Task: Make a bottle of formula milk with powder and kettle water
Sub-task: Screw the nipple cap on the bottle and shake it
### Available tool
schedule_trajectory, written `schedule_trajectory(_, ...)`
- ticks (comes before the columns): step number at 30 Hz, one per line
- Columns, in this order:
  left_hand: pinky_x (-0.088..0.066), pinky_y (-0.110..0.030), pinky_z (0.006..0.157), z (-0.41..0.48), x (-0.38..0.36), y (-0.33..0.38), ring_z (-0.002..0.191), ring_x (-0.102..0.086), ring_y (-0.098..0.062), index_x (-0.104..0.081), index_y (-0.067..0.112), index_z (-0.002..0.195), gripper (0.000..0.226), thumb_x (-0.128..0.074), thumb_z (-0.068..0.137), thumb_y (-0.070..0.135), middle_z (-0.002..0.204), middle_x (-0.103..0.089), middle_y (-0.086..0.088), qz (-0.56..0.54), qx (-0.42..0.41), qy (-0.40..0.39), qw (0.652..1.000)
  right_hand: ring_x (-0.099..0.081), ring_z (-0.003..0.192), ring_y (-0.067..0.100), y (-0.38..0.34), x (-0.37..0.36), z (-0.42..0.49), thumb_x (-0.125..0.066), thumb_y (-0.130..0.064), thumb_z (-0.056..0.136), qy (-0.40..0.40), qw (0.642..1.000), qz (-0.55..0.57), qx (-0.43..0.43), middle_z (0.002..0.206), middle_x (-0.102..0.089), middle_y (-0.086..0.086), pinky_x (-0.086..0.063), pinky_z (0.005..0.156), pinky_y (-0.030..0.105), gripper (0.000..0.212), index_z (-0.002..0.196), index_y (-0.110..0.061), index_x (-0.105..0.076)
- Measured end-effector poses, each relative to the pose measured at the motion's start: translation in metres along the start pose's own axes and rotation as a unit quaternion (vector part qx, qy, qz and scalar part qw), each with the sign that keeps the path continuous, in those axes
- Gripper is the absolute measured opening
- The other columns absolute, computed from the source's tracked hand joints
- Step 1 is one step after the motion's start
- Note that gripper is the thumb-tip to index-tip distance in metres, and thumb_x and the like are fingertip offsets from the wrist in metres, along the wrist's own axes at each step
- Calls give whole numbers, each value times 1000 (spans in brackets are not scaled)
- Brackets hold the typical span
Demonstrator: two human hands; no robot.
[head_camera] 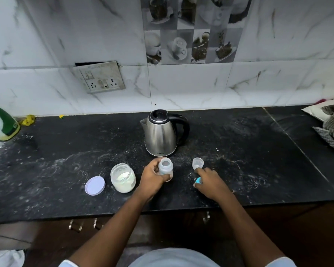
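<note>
While the head view looks down at the dark tabletop (239,170), the left hand (152,180) is wrapped around the baby bottle (165,167). The bottle stands upright near the middle, just in front of the kettle (161,133). Its top is open. I think the hand holds it so it will not tip when something goes in.

The right hand (210,185) rests on the tabletop to the right of the bottle. Its fingers curl over a small blue thing (198,180), most likely the bottle's ring top, but most of it is hidden. One finger points at a little clear cap (197,163) that sits just past the hand. These parts seem set aside, close by, for later.

To the left of the bottle is the open powder jar (123,178), with white powder low inside. Its pale lid (95,185) lies flat just left of it, so the powder is easy to reach.

The kettle stands far from the person, lid shut, handle to the right, which should suit the right hand for pouring.

I cannot tell if the bottle has anything in it yet. No scoop shows anywhere.
</note>
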State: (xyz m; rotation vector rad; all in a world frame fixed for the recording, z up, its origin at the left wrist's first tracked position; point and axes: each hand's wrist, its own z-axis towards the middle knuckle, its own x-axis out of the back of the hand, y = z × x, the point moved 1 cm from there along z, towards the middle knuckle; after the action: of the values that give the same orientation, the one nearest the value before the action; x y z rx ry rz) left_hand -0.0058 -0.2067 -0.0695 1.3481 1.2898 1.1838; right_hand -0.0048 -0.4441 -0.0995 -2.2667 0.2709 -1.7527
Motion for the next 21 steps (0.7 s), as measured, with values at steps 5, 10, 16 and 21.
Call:
schedule_trajectory(5, -52, -13, 82, 0, 1, 4, 93, -71, 0, -69, 20, 112, 57, -80, 72, -19, 103, -77, 8, 0, -4, -4, 1000, -53, 122, 30, -8, -10, 0, -66, -31, 95, -12, 998, -67, -1, 134, -56, 9, -48, 100, 39, 49, 141, -21, -51)
schedule_trajectory(10, -53, -16, 84, -1, 4, 3, 96, -71, -2, -70, 22, 111, 57, -81, 71, -18, 104, -78, 8, 3, -6, -6, 1000, -57, 116, 31, -16, -11, -4, -56, -18, 97, 8, 996, -93, 6, 129, -59, 10, -53, 93, 42, 36, 133, -19, -56)
schedule_trajectory(16, -54, -21, 89, -1, 7, 0, 103, -72, -10, -70, 19, 118, 60, -84, 69, -14, 110, -78, 3, -1, -5, -5, 1000, -63, 114, 23, -40, 37, -13, -74, -23, 90, 40, 997, 53, 38, 127, -63, 3, -51, 90, 33, 43, 133, -22, -67)
schedule_trajectory(21, -56, -26, 94, -3, 6, 4, 103, -72, -14, -71, 20, 117, 60, -83, 68, -14, 109, -79, 2, -5, -14, -10, 1000, -58, 107, 1, -72, 93, -27, -72, -10, 89, 72, 975, 165, 126, 128, -61, -12, -43, 84, 8, 48, 134, -27, -68)
